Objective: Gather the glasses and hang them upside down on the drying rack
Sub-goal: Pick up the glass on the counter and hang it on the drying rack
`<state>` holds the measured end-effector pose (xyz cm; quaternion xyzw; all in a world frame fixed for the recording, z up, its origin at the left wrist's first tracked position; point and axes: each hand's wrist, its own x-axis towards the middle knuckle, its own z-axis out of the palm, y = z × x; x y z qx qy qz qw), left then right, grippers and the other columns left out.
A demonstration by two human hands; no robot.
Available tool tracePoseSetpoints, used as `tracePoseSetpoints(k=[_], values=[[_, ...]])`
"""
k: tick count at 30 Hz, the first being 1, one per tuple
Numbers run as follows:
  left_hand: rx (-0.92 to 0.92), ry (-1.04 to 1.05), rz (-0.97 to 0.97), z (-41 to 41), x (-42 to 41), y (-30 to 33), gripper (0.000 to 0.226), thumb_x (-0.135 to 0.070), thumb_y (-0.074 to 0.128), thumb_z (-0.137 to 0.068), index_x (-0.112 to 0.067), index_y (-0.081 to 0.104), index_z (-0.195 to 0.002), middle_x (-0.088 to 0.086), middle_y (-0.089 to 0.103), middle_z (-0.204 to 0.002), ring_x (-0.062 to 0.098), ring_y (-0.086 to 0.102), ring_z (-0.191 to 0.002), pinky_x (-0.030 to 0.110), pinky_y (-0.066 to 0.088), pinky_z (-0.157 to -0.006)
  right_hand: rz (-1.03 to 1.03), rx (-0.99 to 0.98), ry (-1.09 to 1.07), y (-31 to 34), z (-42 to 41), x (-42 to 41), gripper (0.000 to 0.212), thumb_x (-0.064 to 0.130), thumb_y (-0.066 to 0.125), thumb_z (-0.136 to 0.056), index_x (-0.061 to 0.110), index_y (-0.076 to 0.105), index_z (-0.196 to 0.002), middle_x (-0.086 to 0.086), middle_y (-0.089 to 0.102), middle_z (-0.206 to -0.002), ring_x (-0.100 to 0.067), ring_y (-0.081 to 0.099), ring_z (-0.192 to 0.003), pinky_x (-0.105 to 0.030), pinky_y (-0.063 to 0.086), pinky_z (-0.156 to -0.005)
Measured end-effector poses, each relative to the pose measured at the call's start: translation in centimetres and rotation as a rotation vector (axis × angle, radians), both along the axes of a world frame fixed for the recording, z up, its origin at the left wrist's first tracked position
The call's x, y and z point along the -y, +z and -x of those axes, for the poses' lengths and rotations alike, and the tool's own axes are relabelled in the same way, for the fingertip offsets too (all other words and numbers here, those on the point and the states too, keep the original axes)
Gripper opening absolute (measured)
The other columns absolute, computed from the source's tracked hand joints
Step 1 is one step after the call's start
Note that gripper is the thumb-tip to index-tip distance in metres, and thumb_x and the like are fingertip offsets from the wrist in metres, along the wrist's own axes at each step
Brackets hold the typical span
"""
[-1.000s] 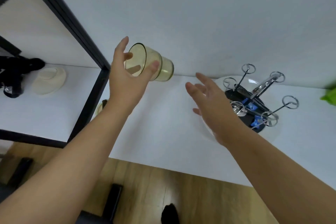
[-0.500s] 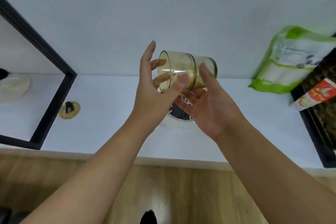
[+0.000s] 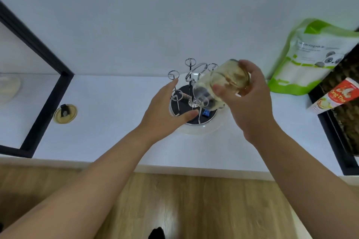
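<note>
My right hand (image 3: pixel 250 103) grips a yellowish clear glass (image 3: pixel 221 81), tilted with its mouth pointing down and left over the drying rack (image 3: pixel 191 75). The rack has chrome prongs ending in rings and stands on a round black base in a white tray (image 3: pixel 196 131) on the white counter. The glass is blurred, and I cannot tell whether it touches a prong. My left hand (image 3: pixel 165 114) hovers open just left of the rack, fingers spread, holding nothing.
A green and white pouch (image 3: pixel 310 54) leans on the wall at the right, with a red carton (image 3: pixel 334 97) beside it on a dark shelf. A black frame (image 3: pixel 48 87) stands at the left; a round yellow lid (image 3: pixel 65 113) lies near it.
The glass passed from my left hand to my right hand and tipped mouth down over the rack. My left hand let go and opened. The view shifted right.
</note>
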<state>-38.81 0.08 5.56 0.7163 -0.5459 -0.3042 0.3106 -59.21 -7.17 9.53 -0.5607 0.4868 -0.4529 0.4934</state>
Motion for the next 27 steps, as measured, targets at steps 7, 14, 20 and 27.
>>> tracePoseSetpoints(k=[7, 14, 20, 27], values=[[0.398, -0.189, -0.071, -1.7, 1.7, -2.3, 0.127, -0.076, 0.074, -0.072, -0.036, -0.004, -0.164, -0.007, -0.005, -0.174, 0.013, -0.009, -0.159, 0.055, -0.007, -0.126, 0.150, -0.257, 0.124, -2.7, -1.9, -0.5, 0.076, 0.025, 0.092, -0.076, 0.031, 0.051, -0.139, 0.028, 0.062, -0.119, 0.005, 0.062, -0.108, -0.017, 0.053, -0.090], [0.546, -0.265, -0.096, -2.3, 1.8, -3.3, 0.128, -0.066, 0.079, -0.075, -0.034, -0.007, -0.164, -0.003, -0.011, -0.174, 0.019, -0.011, -0.159, 0.057, -0.007, -0.125, 0.162, -0.399, 0.195, -5.2, -3.0, -0.6, 0.077, 0.026, 0.092, -0.076, 0.030, 0.048, -0.140, 0.022, 0.058, -0.115, 0.000, 0.061, -0.101, -0.004, 0.044, -0.080], [0.555, -0.278, -0.106, -2.2, 1.7, -3.4, 0.125, -0.066, 0.076, -0.078, -0.032, -0.009, -0.164, -0.005, -0.014, -0.173, 0.018, -0.011, -0.159, 0.059, -0.005, -0.125, 0.164, -0.492, 0.219, -7.8, -2.9, -0.1, 0.076, 0.023, 0.090, -0.076, 0.030, 0.047, -0.138, 0.015, 0.059, -0.120, -0.010, 0.060, -0.106, -0.028, 0.054, -0.091], [0.562, -0.268, -0.150, -1.4, 1.6, -3.1, 0.118, -0.054, 0.074, -0.087, -0.030, -0.013, -0.163, -0.002, -0.021, -0.172, 0.022, -0.009, -0.160, 0.061, 0.001, -0.125, 0.110, -0.515, 0.210, -9.7, -2.7, 0.1, 0.077, 0.026, 0.088, -0.076, 0.035, 0.044, -0.138, 0.006, 0.062, -0.123, -0.019, 0.060, -0.110, -0.028, 0.053, -0.086]])
